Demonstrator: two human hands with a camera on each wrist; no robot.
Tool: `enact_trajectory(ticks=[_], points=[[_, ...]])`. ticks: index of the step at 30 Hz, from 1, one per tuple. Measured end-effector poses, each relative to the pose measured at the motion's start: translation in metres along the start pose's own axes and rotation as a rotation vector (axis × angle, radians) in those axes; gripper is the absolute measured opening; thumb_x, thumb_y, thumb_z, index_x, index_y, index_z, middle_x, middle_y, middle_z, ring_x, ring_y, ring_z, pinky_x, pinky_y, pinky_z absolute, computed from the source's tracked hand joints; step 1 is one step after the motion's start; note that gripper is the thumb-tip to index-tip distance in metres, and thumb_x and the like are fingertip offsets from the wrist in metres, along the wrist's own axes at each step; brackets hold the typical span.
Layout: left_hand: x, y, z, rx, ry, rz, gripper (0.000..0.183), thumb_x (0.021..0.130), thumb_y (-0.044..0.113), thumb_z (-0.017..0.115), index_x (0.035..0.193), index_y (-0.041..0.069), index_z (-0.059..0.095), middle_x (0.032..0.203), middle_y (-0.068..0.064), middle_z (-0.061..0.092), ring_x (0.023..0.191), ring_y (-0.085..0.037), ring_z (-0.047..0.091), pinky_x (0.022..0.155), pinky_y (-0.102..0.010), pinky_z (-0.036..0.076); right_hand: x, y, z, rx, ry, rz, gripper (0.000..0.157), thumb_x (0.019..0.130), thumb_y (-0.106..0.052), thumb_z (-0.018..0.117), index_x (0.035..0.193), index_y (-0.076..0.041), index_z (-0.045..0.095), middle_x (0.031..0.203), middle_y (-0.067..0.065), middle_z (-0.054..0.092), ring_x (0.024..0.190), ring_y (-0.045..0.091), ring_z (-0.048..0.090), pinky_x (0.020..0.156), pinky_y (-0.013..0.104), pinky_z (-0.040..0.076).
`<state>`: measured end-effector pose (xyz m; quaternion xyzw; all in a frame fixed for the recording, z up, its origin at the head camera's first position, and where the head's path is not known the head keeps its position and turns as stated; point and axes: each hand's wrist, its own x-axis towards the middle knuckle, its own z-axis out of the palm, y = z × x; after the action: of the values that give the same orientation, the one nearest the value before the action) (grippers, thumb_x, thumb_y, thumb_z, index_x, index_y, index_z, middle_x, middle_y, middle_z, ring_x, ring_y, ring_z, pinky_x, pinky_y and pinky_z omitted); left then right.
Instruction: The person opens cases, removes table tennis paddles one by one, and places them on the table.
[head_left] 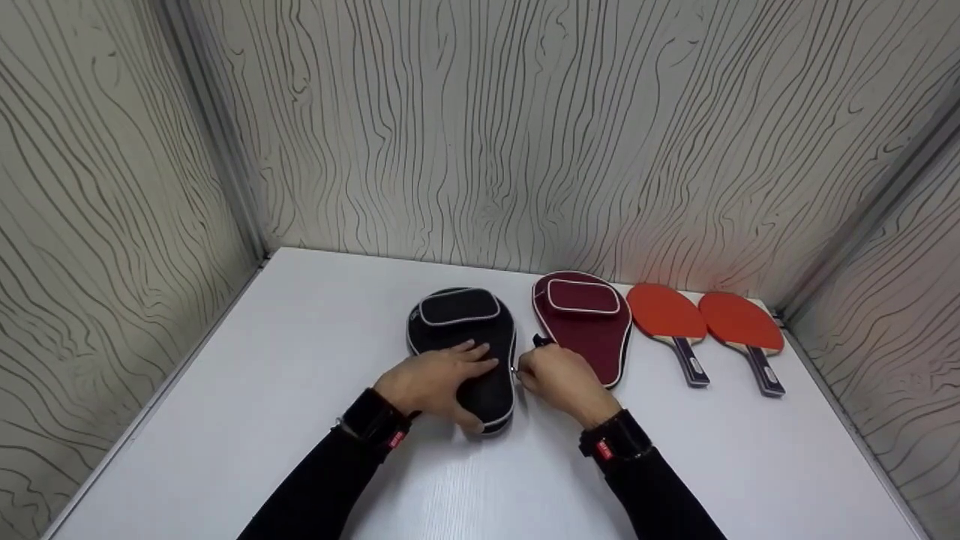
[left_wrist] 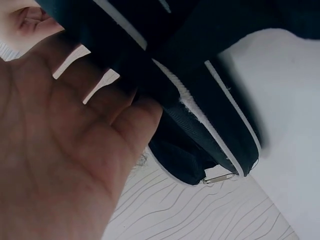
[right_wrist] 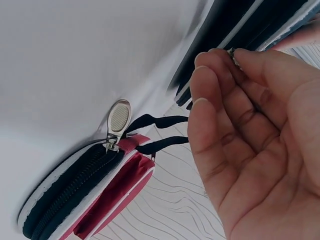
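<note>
A black table tennis bat case [head_left: 487,396] with pale piping lies on the white table, its small front pocket [head_left: 459,307] toward the wall. My left hand [head_left: 439,379] rests on the case with fingers spread, the thumb near its narrow end. At the case's right edge, my right hand [head_left: 564,376] pinches a zipper pull [right_wrist: 233,59] between thumb and forefinger; most of the pull is hidden by the fingertips. In the left wrist view, the zipper pull of the pocket [left_wrist: 218,178] hangs at the pocket's end.
A dark red bat case [head_left: 589,343] lies just beyond my right hand; its zipper pull [right_wrist: 119,120] and black strap [right_wrist: 162,145] show in the right wrist view. Farther right lie two red bats [head_left: 667,311] [head_left: 741,322], handles toward me. Wood-patterned panels [head_left: 480,135] enclose the table.
</note>
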<state>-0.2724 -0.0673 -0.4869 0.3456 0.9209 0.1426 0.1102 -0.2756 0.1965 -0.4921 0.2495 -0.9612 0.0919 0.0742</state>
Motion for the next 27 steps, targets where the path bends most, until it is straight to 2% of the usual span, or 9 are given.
enact_trajectory(ticks=[7, 13, 21, 27], points=[[-0.001, -0.005, -0.002, -0.014, 0.025, -0.017, 0.11, 0.09, 0.059, 0.099, 0.181, 0.022, 0.049, 0.194, -0.006, 0.035, 0.183, -0.031, 0.032, 0.147, -0.054, 0.037, 0.001, -0.001, 0.001, 0.015, -0.025, -0.033, 0.013, 0.1, -0.009, 0.088, 0.087, -0.013, 0.085, 0.079, -0.003, 0.079, 0.071, 0.012, 0.066, 0.067, 0.041, 0.061], [-0.002, -0.01, -0.004, -0.023, 0.041, -0.036, 0.11, 0.09, 0.061, 0.098, 0.18, 0.021, 0.049, 0.194, -0.006, 0.035, 0.183, -0.032, 0.031, 0.147, -0.054, 0.037, 0.0, -0.003, 0.0, 0.024, -0.019, -0.076, 0.012, 0.1, -0.009, 0.087, 0.089, -0.013, 0.086, 0.083, -0.003, 0.081, 0.074, 0.012, 0.07, 0.069, 0.04, 0.063], [-0.001, -0.018, -0.005, -0.021, 0.061, -0.071, 0.107, 0.093, 0.062, 0.095, 0.18, 0.02, 0.05, 0.194, -0.007, 0.036, 0.183, -0.032, 0.032, 0.148, -0.052, 0.036, -0.001, -0.01, 0.0, 0.032, -0.039, -0.09, 0.01, 0.103, -0.011, 0.086, 0.093, -0.013, 0.088, 0.087, -0.001, 0.085, 0.08, 0.016, 0.078, 0.072, 0.041, 0.065], [0.0, -0.025, -0.006, -0.024, 0.079, -0.089, 0.106, 0.093, 0.061, 0.094, 0.18, 0.019, 0.051, 0.193, -0.008, 0.038, 0.183, -0.033, 0.033, 0.147, -0.051, 0.038, -0.001, -0.014, 0.0, 0.024, -0.033, -0.13, 0.011, 0.103, -0.011, 0.087, 0.092, -0.013, 0.088, 0.086, -0.002, 0.084, 0.077, 0.013, 0.075, 0.07, 0.036, 0.063]])
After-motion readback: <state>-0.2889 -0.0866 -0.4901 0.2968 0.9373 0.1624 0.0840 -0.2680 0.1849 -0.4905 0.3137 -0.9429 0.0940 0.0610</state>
